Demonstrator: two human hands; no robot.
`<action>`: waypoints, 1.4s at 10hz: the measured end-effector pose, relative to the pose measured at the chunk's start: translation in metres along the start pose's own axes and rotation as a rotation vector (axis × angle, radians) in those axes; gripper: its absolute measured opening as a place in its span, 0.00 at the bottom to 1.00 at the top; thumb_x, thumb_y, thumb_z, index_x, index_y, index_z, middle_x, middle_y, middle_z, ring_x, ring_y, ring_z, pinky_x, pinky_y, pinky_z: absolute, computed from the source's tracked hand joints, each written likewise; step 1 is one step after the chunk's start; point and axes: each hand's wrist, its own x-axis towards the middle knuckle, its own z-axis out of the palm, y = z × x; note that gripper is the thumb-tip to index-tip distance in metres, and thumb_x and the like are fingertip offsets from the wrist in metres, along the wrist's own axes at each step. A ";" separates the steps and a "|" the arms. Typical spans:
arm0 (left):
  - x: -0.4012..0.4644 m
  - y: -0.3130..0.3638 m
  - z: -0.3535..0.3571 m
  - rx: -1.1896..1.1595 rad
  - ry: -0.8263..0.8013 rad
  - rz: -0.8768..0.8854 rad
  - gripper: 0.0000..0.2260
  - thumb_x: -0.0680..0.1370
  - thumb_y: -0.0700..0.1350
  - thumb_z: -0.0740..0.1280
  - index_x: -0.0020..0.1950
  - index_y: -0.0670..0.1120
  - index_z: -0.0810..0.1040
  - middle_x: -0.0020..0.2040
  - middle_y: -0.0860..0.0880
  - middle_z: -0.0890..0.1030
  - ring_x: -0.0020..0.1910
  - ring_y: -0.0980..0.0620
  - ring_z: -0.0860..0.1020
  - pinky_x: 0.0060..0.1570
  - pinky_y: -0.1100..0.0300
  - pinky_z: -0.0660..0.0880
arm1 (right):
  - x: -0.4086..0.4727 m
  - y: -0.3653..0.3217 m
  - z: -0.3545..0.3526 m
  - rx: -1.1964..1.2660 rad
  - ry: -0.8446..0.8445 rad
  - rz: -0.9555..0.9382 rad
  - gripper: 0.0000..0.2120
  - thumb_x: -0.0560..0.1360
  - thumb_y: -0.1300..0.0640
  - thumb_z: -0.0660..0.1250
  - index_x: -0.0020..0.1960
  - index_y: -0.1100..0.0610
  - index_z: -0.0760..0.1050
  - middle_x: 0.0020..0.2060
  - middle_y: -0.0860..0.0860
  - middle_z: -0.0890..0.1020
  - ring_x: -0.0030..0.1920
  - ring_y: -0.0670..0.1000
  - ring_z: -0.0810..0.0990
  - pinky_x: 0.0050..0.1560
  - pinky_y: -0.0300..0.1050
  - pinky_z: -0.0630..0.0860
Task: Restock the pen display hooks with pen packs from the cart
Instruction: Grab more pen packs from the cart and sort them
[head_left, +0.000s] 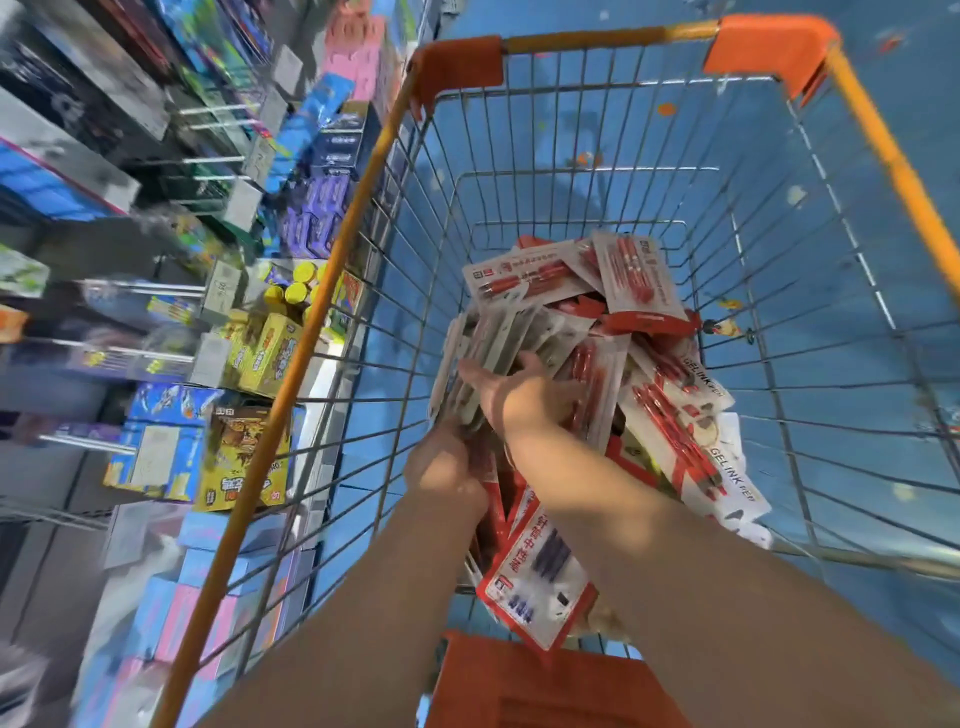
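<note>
**Q:** As both arms reach down into the wire cart (613, 130), what does each hand do?

**A:** Left hand (447, 467): low in the basket, at the near end of a grey-white stack of pen packs (483, 358). Its fingers are hidden under the stack and blurred, so whether they curl round the packs cannot be told. Right hand (514, 389): laid against the same stack from the right, fingers (470, 370) fairly straight and spread over the card faces, thumb (530, 361) raised beside them. It presses or steadies the stack; no pinch shows.

**Q:** Where are the packs?

**A:** All lie in the cart, heaped loosely toward its near-left part. The grey-white stack leans on edge against the left of the heap. Red pen packs (634, 275) lie flat on top at the far side. Packs printed "GEL INK PEN" (696, 415) slope down to the right of the right forearm. One red-bordered pack with dark pens (540, 577) sits nearest the viewer, between the two forearms.

**Q:** And the surroundings?

**A:** The cart has an orange frame with orange corner caps (769, 47) and an orange plastic piece (540, 686) at the near edge. It stands on a blue floor (883, 218). To the left, just beside the cart, runs shelving (156, 312) with metal hooks (213, 161), yellow boxes (270, 353) and blue boxes (161, 447); motion blur obscures much of it.
</note>
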 end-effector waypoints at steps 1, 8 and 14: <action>0.011 -0.011 0.001 -0.097 -0.078 0.025 0.08 0.79 0.32 0.68 0.41 0.37 0.79 0.33 0.38 0.81 0.27 0.46 0.78 0.30 0.57 0.76 | 0.003 -0.007 0.003 -0.013 -0.024 -0.027 0.44 0.70 0.32 0.72 0.78 0.53 0.64 0.75 0.64 0.64 0.74 0.66 0.64 0.75 0.57 0.63; -0.042 -0.024 -0.049 0.262 -0.144 0.103 0.21 0.77 0.60 0.68 0.60 0.45 0.81 0.51 0.45 0.84 0.40 0.47 0.80 0.41 0.57 0.76 | -0.076 0.018 -0.043 0.204 0.028 -0.035 0.37 0.78 0.38 0.66 0.79 0.58 0.61 0.73 0.50 0.69 0.74 0.53 0.68 0.68 0.44 0.62; -0.203 0.117 -0.182 0.571 -0.607 0.465 0.13 0.84 0.56 0.63 0.57 0.49 0.81 0.46 0.52 0.83 0.27 0.59 0.77 0.29 0.63 0.71 | -0.310 -0.037 -0.117 0.218 -0.158 -0.405 0.04 0.81 0.58 0.68 0.50 0.53 0.81 0.38 0.51 0.85 0.41 0.49 0.83 0.43 0.52 0.79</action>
